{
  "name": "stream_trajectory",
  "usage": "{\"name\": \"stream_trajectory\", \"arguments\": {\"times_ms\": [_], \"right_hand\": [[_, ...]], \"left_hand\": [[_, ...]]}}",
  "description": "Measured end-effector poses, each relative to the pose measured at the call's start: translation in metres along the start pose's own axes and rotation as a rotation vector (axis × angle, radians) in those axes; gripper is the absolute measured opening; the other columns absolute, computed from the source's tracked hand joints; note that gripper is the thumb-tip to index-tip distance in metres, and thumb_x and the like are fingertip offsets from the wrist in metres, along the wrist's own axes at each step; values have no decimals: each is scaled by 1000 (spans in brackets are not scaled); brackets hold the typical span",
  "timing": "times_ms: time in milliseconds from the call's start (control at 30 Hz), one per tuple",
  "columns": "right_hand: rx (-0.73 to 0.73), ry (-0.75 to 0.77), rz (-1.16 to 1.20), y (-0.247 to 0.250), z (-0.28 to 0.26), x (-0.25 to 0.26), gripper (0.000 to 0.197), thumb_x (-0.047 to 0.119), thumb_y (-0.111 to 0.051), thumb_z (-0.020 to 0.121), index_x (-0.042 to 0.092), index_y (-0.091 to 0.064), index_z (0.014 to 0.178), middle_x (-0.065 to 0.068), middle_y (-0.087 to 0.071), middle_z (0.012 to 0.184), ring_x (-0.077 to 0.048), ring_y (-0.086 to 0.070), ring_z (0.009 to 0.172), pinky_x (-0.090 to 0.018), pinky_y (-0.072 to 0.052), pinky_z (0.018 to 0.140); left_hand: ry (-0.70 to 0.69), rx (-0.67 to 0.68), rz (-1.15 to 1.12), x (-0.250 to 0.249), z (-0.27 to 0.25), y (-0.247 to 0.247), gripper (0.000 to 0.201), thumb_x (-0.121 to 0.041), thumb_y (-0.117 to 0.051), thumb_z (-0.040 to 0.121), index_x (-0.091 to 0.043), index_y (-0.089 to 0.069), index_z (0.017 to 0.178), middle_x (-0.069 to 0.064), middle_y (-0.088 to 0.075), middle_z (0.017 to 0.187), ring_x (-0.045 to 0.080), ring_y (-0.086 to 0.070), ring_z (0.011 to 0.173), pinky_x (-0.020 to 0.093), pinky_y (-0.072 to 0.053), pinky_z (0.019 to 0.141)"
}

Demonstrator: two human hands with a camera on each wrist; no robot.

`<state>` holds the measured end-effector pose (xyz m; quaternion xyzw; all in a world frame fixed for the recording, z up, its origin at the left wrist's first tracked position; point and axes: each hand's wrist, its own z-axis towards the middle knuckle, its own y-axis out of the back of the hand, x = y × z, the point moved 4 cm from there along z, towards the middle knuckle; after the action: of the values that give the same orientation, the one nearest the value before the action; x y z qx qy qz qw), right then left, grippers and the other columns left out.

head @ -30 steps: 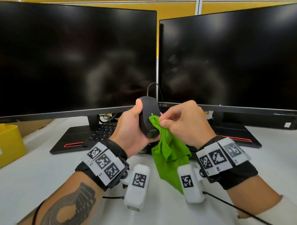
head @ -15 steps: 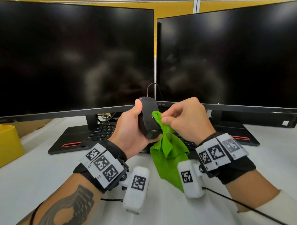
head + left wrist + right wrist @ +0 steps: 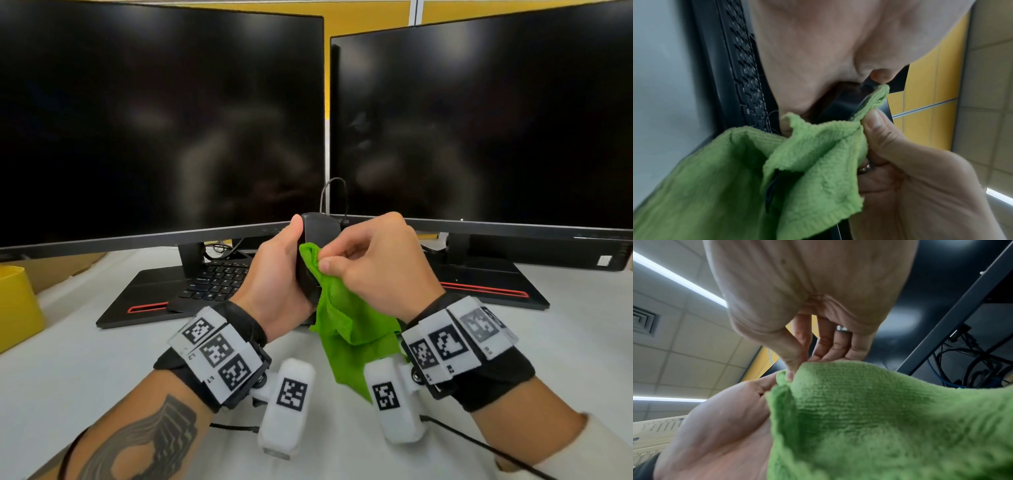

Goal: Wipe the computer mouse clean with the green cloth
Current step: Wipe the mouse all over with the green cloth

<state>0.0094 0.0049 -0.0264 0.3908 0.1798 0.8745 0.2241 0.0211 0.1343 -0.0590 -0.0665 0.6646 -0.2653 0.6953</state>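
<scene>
My left hand [image 3: 281,274] grips a black wired computer mouse [image 3: 317,233], held upright above the desk between the two monitors. My right hand [image 3: 373,263] pinches a fold of the green cloth [image 3: 346,329] between thumb and fingers and presses it against the mouse's right side. The rest of the cloth hangs down between my wrists. In the left wrist view the cloth [image 3: 777,170] drapes over the black mouse [image 3: 840,100], with my right hand's thumb [image 3: 873,121] on top. In the right wrist view the cloth [image 3: 879,418] hides the mouse.
Two dark monitors [image 3: 161,120] [image 3: 486,120] stand close behind on black bases. A black keyboard [image 3: 219,277] lies under the left one. A yellow box [image 3: 17,305] sits at the left edge. The mouse cable [image 3: 334,192] loops upward. The white desk [image 3: 85,370] spreads below.
The cloth's pinched fold has slid up the mouse's side from its lower half toward its middle. My left hand keeps the same grip.
</scene>
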Motion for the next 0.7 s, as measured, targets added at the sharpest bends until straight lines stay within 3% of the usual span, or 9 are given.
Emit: {"name": "stream_trajectory", "arguments": {"times_ms": [100,167,300,333,400,467,533,633,700], "right_hand": [[-80,5,38,4,2,-2,8,19,-85,76,25,-83,70,7,-76,64,2,-70,67,-37,-61,85],[-156,-1,56,9,4,-4,6,22,-83,75,25,-82,70,7,-76,66,-3,-72,67,-42,-61,84],[-248,-22,8,19,8,-11,7,22,-80,78,24,-78,71,9,-74,65,-10,-71,65,-50,-58,87],[-253,-25,-9,20,8,-13,8,20,-80,79,24,-78,72,10,-73,66,-9,-70,66,-50,-58,87],[-245,-26,2,22,8,-15,8,19,-79,82,25,-79,77,11,-73,69,-7,-69,66,-46,-60,84],[-233,-8,46,22,8,-16,8,20,-78,83,27,-79,83,11,-73,72,-5,-66,60,-39,-62,75],[-215,41,83,22,9,-13,14,19,-74,83,30,-78,91,9,-71,72,-7,-60,51,-31,-56,64],[-125,104,90,16,7,-8,28,10,-65,84,29,-83,94,11,-64,57,-8,-47,40,-15,-40,55],[-46,108,88,10,5,-6,29,6,-66,84,26,-85,91,12,-59,47,-7,-46,38,-5,-37,56]], "left_hand": [[1,12,52,0,-1,-3,71,-57,-21,110,-9,-69,132,22,-72,133,34,-70,122,47,-56,101],[14,26,100,3,0,-4,73,-61,-20,109,-12,-62,142,19,-70,138,34,-68,126,44,-59,97],[37,3,178,9,2,-2,73,-70,-31,103,-17,-72,131,28,-68,134,44,-66,119,54,-50,105],[38,-18,197,9,1,-3,74,-71,-34,102,-14,-76,125,34,-66,129,45,-65,110,53,-49,98],[26,-53,213,8,1,0,75,-69,-35,103,-9,-76,119,32,-66,111,38,-65,84,45,-51,75],[23,-50,199,6,1,1,76,-68,-34,103,-6,-72,124,24,-70,102,32,-65,71,36,-52,62],[17,-56,183,5,0,2,73,-69,-35,103,-9,-73,122,23,-73,105,34,-69,79,41,-56,69],[14,-74,126,3,-3,1,66,-65,-36,104,-17,-70,133,16,-75,129,35,-72,116,49,-57,98],[2,-77,103,0,-4,0,58,-63,-34,105,-27,-70,133,8,-77,128,28,-74,119,43,-61,95]]}}
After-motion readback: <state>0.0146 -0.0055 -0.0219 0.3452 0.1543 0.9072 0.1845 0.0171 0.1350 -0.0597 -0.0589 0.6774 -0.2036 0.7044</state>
